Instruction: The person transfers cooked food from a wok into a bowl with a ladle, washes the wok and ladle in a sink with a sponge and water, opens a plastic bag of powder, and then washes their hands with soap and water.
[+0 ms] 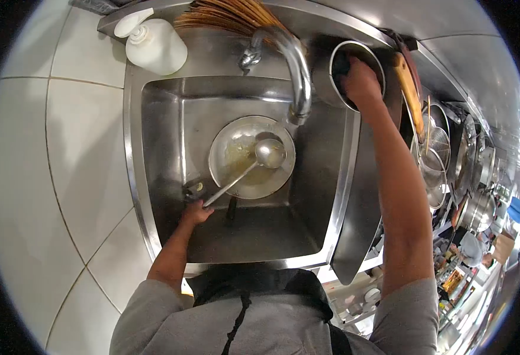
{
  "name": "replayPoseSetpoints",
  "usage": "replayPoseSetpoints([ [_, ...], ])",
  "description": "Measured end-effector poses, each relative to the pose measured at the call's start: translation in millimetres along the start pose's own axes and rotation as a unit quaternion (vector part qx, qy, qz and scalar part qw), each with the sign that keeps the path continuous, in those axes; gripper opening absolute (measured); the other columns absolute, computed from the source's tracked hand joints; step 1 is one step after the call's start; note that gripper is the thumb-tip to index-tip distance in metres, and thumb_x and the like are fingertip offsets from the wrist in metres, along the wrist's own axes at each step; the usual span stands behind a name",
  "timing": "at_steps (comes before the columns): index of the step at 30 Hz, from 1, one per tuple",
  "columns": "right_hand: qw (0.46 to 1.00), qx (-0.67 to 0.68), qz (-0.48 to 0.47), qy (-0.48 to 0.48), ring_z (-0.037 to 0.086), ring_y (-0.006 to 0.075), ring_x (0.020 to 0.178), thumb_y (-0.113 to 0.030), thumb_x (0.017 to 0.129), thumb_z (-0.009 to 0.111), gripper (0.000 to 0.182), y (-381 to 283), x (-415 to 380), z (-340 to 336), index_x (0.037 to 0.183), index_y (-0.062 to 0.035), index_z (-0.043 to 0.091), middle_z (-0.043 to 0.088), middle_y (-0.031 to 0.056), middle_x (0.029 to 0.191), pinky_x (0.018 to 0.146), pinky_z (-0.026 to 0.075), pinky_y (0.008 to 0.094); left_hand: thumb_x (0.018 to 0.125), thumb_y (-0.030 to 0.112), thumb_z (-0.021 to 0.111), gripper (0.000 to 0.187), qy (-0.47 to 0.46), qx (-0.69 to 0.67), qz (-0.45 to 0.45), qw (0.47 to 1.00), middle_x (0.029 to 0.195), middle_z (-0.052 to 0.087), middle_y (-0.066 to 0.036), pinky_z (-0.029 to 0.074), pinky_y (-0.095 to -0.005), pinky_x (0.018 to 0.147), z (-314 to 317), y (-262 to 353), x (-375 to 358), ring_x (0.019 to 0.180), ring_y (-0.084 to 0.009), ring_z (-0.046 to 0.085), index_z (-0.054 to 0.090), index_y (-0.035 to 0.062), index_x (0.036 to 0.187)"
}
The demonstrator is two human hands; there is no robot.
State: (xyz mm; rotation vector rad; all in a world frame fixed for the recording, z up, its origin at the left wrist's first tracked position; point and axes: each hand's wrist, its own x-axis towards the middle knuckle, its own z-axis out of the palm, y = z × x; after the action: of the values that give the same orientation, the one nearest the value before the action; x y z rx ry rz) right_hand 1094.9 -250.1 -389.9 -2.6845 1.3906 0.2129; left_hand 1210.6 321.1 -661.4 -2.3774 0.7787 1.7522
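My left hand (197, 213) is closed around the handle of a metal ladle (270, 153), low over the sink's left side. The ladle's bowl lies over a round pan (219, 171) holding some cloudy, yellowish liquid. The pan rests in the steel sink (248, 236), its dark handle pointing toward me. At the back right, my right hand (363, 80) reaches inside a tall metal container (326, 83). Its fingers are curled at a dark thing, partly hidden by the hand and the rim; I cannot tell what it is.
A curved faucet (298, 77) hangs over the sink's back right. Behind it lies a bundle of thin brown sticks (230, 16). A white pump bottle (156, 47) stands at the back left. Strainers (434, 168) and a wooden handle (411, 94) are at the right; a person (472, 248) is farther off.
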Motion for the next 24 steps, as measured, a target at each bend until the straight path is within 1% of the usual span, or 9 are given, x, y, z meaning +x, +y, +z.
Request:
replayPoseSetpoints([
  [2, 0.997, -0.024, 0.054, -0.053, 0.063, 0.0384, 0.112, -0.015, 0.088, 0.062, 0.033, -10.3, 8.8, 4.6, 0.117, 0.0, 0.061, 0.066, 0.0261, 0.116, 0.097, 0.052, 0.0458, 0.082, 0.047, 0.074, 0.066, -0.002, 0.014, 0.016, 1.0, 0.113, 0.068, -0.021, 0.053, -0.0425, 0.086, 7.1, -9.2, 8.6, 0.101, -0.0304, 0.068, 0.057, -0.0015, 0.122],
  [4, 0.992, -0.048, 0.078, -0.085, 0.064, 0.0375, 0.112, -0.014, 0.088, 0.062, 0.032, -16.9, 12.8, -6.3, 0.117, -0.001, 0.062, 0.065, 0.0258, 0.117, 0.096, 0.052, 0.046, 0.084, 0.045, 0.073, 0.059, -0.15, -0.063, 0.013, 0.987, 0.104, 0.07, -0.017, 0.054, -0.04, 0.075, 4.0, -4.3, 14.5, 0.088, -0.0246, 0.069, 0.058, 0.0001, 0.121],
  [8, 0.994, -0.039, 0.06, 0.077, 0.054, 0.0407, 0.12, -0.011, 0.082, 0.065, 0.032, -42.2, -31.1, -35.7, 0.113, -0.0025, 0.062, 0.061, 0.021, 0.121, 0.103, 0.045, 0.0464, 0.089, 0.04, 0.069, 0.047, -0.337, -0.37, 0.037, 0.865, 0.083, 0.068, -0.008, 0.051, -0.0323, 0.053, -58.5, 70.6, -67.6, 0.061, -0.0157, 0.063, 0.06, 0.0026, 0.116],
  [14, 0.948, 0.069, -0.104, 0.292, 0.053, 0.0397, 0.101, -0.002, 0.068, 0.064, 0.041, -73.3, -117.4, -68.5, 0.108, -0.0052, 0.057, 0.056, 0.0172, 0.105, 0.091, 0.043, 0.0481, 0.088, 0.027, 0.066, 0.033, -0.302, -0.357, 0.138, 0.873, 0.073, 0.061, -0.005, 0.051, -0.0327, 0.054, -44.7, 115.1, -90.0, 0.06, -0.0165, 0.06, 0.06, 0.0029, 0.109],
  [16, 0.945, 0.11, -0.126, 0.28, 0.054, 0.0393, 0.103, -0.002, 0.069, 0.064, 0.046, -95.9, -160.2, -77.9, 0.114, -0.0074, 0.059, 0.056, 0.0164, 0.106, 0.09, 0.044, 0.0472, 0.086, 0.025, 0.065, 0.028, -0.089, -0.175, 0.153, 0.968, 0.077, 0.062, -0.007, 0.052, -0.0362, 0.057, -38.6, 125.1, -135.3, 0.06, -0.0167, 0.06, 0.06, 0.0041, 0.103],
  [18, 0.951, 0.172, -0.114, 0.229, 0.055, 0.0394, 0.105, -0.006, 0.074, 0.068, 0.044, -100.0, -196.0, -58.7, 0.118, -0.0075, 0.059, 0.056, 0.0175, 0.108, 0.09, 0.045, 0.0464, 0.087, 0.023, 0.065, 0.024, 0.147, 0.077, 0.219, 0.961, 0.075, 0.06, -0.008, 0.052, -0.036, 0.053, -29.5, 111.5, -161.6, 0.06, -0.0166, 0.058, 0.057, 0.0058, 0.102],
  [20, 0.952, 0.258, 0.002, 0.166, 0.056, 0.0398, 0.105, -0.01, 0.077, 0.07, 0.041, -92.5, -225.0, -19.5, 0.117, -0.0068, 0.06, 0.056, 0.0191, 0.108, 0.09, 0.046, 0.0461, 0.084, 0.013, 0.067, 0.022, 0.01, -0.104, 0.205, 0.973, 0.075, 0.056, -0.005, 0.051, -0.0329, 0.051, -43.8, 101.4, -192.5, 0.062, -0.0141, 0.057, 0.055, 0.0071, 0.102],
  [22, 0.929, 0.329, 0.101, 0.136, 0.056, 0.0406, 0.104, -0.013, 0.08, 0.071, 0.038, -86.3, -245.0, 20.3, 0.116, -0.0056, 0.061, 0.057, 0.0207, 0.107, 0.09, 0.047, 0.0461, 0.083, 0.01, 0.067, 0.023, -0.163, -0.322, 0.131, 0.923, 0.075, 0.054, -0.002, 0.05, -0.0307, 0.052, -65.3, 108.1, -247.8, 0.062, -0.0122, 0.055, 0.054, 0.0083, 0.103],
  [24, 0.889, 0.388, 0.194, 0.148, 0.057, 0.0418, 0.102, -0.016, 0.082, 0.072, 0.036, -85.7, -253.9, 57.6, 0.115, -0.0038, 0.062, 0.058, 0.0223, 0.106, 0.089, 0.047, 0.0464, 0.084, 0.011, 0.067, 0.023, -0.169, -0.347, 0.138, 0.912, 0.074, 0.052, 0.0, 0.049, -0.0296, 0.051, -74.3, 115.3, -293.9, 0.06, -0.0106, 0.053, 0.054, 0.0087, 0.103],
])
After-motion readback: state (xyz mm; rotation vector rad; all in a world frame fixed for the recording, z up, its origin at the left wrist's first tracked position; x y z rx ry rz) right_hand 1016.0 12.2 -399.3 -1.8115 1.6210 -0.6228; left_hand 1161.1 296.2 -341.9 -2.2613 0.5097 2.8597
